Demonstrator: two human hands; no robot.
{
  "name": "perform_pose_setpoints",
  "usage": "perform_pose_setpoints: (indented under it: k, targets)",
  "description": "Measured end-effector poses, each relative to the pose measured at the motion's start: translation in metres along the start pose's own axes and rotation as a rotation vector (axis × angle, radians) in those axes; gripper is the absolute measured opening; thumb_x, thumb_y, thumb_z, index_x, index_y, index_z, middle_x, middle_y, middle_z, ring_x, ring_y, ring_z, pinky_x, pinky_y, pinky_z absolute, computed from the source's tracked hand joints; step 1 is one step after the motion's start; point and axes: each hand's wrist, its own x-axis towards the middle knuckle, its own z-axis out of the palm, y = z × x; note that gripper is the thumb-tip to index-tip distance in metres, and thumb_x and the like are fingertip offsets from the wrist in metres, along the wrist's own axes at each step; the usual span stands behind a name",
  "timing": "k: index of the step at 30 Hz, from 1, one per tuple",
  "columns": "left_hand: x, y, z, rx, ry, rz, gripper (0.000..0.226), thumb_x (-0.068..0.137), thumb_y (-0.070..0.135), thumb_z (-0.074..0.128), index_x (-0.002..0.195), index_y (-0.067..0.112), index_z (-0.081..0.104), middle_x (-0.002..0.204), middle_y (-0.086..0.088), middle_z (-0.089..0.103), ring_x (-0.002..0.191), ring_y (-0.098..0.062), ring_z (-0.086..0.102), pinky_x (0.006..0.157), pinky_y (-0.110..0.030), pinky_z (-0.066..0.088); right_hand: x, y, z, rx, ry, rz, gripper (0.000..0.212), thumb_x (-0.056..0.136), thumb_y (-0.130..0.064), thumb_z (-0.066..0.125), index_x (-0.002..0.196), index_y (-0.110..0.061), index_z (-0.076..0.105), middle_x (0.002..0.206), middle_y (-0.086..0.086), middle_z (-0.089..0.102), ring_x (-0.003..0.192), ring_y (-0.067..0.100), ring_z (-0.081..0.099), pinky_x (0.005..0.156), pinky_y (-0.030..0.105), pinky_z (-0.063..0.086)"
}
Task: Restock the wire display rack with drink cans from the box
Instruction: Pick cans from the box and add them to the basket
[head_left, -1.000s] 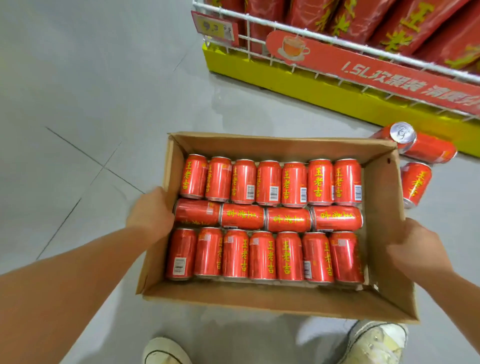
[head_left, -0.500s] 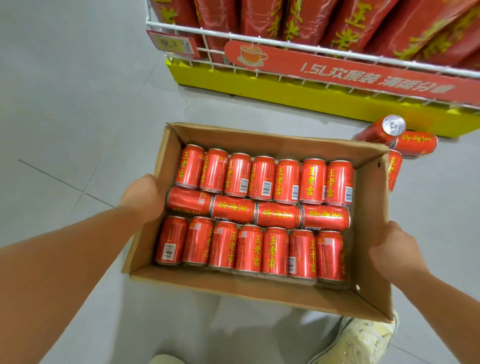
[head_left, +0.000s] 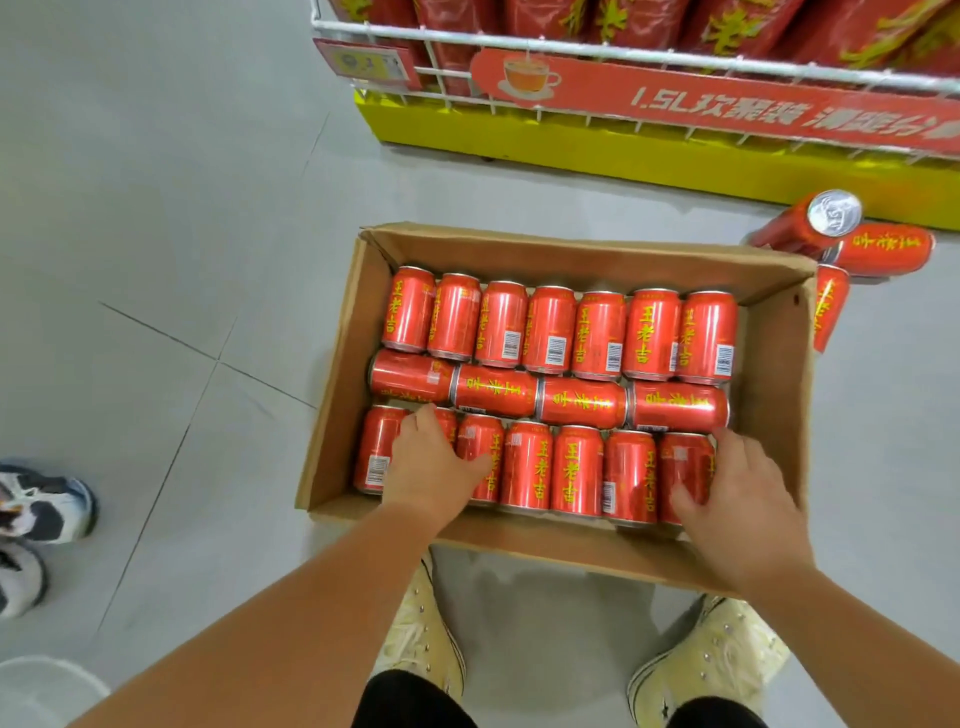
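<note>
Hands palm-down in box (head_left: 332, 395), over near-row cans (head_left: 576, 467).
Left hand (head_left: 431, 467) curls round second can (head_left: 449, 425); right hand (head_left: 737, 493) straddles end can (head_left: 685, 467) beneath it, grip unclear.

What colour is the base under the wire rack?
The base is bright yellow, clearest in the head view.

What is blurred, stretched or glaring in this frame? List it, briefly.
Head view, distortion: the wide-angle lens swells the left forearm toward the bottom edge. Head view, blur: the price tag on the wire rack is unreadable, and the right hand looks soft-edged. Head view, light: pale highlights streak the cans, the loose can has a glaring silver top, and a soft shadow lies on the floor below the box.
</note>
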Motion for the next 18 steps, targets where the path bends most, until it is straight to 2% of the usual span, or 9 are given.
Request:
perform_pose_setpoints:
  k: [4,9,11,13,18]
  targets:
    - [0.012,-0.006,0.020,-0.007,-0.081,-0.021,0.093,0.077,0.040,0.086,0.149,0.027,0.030,0.147,0.001,0.042,0.136,-0.022,0.047,0.113,-0.049,0.044,0.009,0.005,0.020,0.220,-0.129,0.253,0.066,0.087,-0.036,0.074,0.141,-0.023,0.039,0.137,0.006,0.051,0.123,0.027,0.055,0.102,0.049,0.049]
    - [0.028,-0.017,0.040,0.025,-0.093,-0.019,0.067,0.083,0.035,0.082,0.138,0.026,0.046,0.132,0.003,0.058,0.121,-0.019,0.061,0.103,-0.042,0.052,0.027,0.021,0.038,0.341,-0.211,0.453,0.061,0.090,-0.036,0.071,0.139,-0.017,0.039,0.130,0.008,0.059,0.113,0.028,0.061,0.099,0.048,0.050]
    - [0.031,-0.018,0.046,0.098,-0.063,-0.017,0.052,0.087,0.034,0.078,0.130,0.023,0.051,0.121,0.003,0.061,0.112,-0.019,0.064,0.095,-0.038,0.053,0.032,0.027,0.043,0.381,-0.254,0.494,0.059,0.091,-0.037,0.070,0.138,-0.017,0.040,0.125,0.005,0.061,0.107,0.025,0.061,0.099,0.045,0.049]
    - [0.033,-0.016,0.053,0.172,-0.065,0.003,0.044,0.089,0.033,0.076,0.124,0.020,0.053,0.116,0.001,0.063,0.107,-0.020,0.065,0.093,-0.038,0.055,0.036,0.033,0.047,0.422,-0.282,0.506,0.056,0.091,-0.035,0.071,0.136,-0.018,0.043,0.117,0.002,0.061,0.101,0.021,0.059,0.097,0.041,0.047]
    - [0.031,-0.008,0.070,0.240,-0.049,-0.025,0.059,0.087,0.028,0.079,0.132,0.010,0.045,0.129,-0.010,0.056,0.119,-0.029,0.059,0.101,-0.040,0.050,0.043,0.043,0.054,0.477,-0.290,0.505,0.059,0.085,-0.031,0.077,0.135,-0.020,0.047,0.121,0.003,0.063,0.105,0.021,0.061,0.099,0.043,0.049]
